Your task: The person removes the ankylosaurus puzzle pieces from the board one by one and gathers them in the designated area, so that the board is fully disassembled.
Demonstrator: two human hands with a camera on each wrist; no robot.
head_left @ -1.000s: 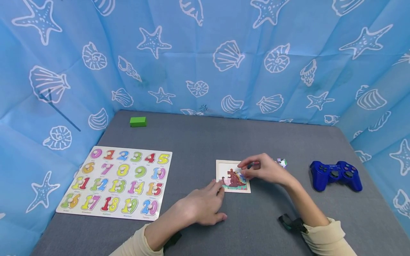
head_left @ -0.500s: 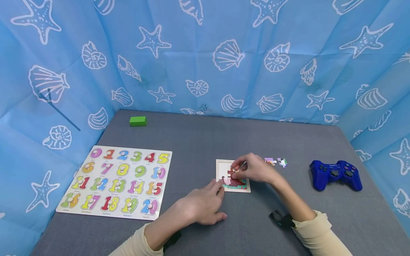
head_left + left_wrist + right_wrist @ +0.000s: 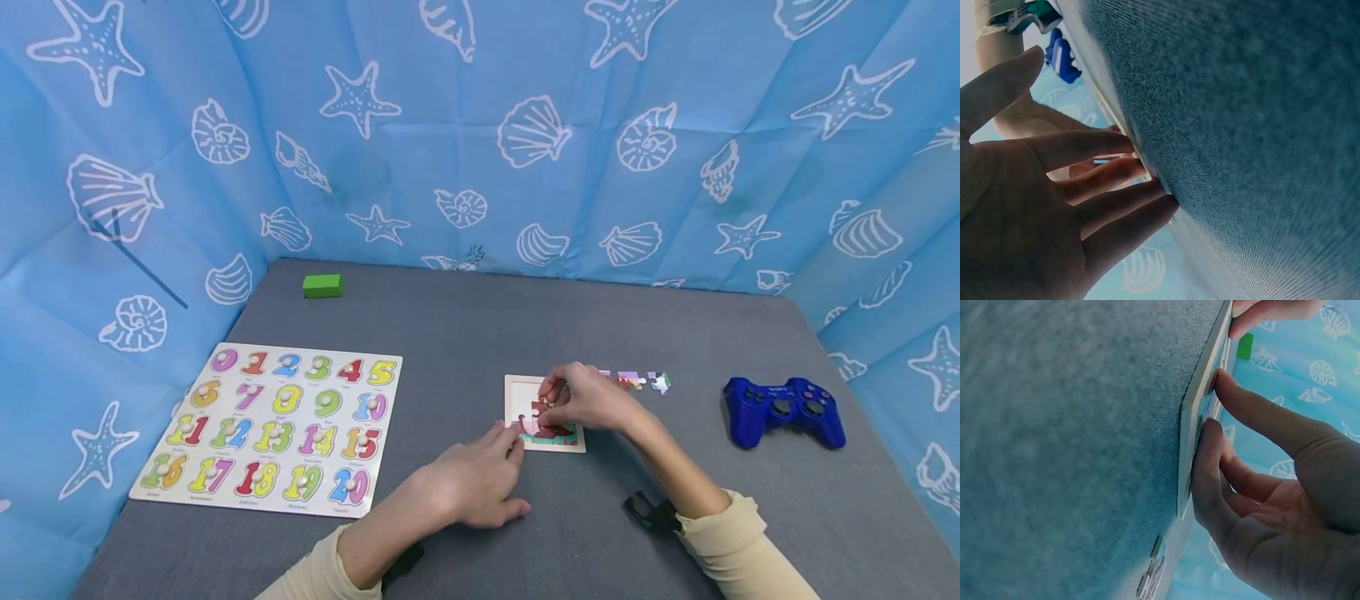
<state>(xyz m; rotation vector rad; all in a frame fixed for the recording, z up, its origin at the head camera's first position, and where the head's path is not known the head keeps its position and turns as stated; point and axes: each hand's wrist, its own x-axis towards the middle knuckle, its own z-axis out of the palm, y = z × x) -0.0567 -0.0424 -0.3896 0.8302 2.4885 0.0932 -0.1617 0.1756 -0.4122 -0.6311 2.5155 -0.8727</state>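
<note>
A small square jigsaw puzzle tray [image 3: 522,387] with a pale wooden rim lies mid-table, partly filled with pieces of a reddish-brown dinosaur picture. From the right, my right hand [image 3: 596,402] reaches over it, thumb and index finger pinching a puzzle piece [image 3: 537,408] down at the tray's surface; the fingers hide part of it. In the right wrist view those fingertips touch the face of the tray [image 3: 1192,419]. My left hand [image 3: 480,479] lies at the tray's lower left corner, fingers extended; in the left wrist view its fingertips [image 3: 1163,197] touch the tray's edge.
Loose puzzle pieces [image 3: 632,381] lie behind the right hand. A blue game controller [image 3: 783,411] sits at the right. To the left is a number peg board [image 3: 266,429], with a green block [image 3: 322,286] behind it. A patterned blue curtain [image 3: 465,150] encloses the table.
My right hand has moved left from the tray's right side to over its middle, uncovering loose pieces behind it. My left hand has stayed at the tray's corner.
</note>
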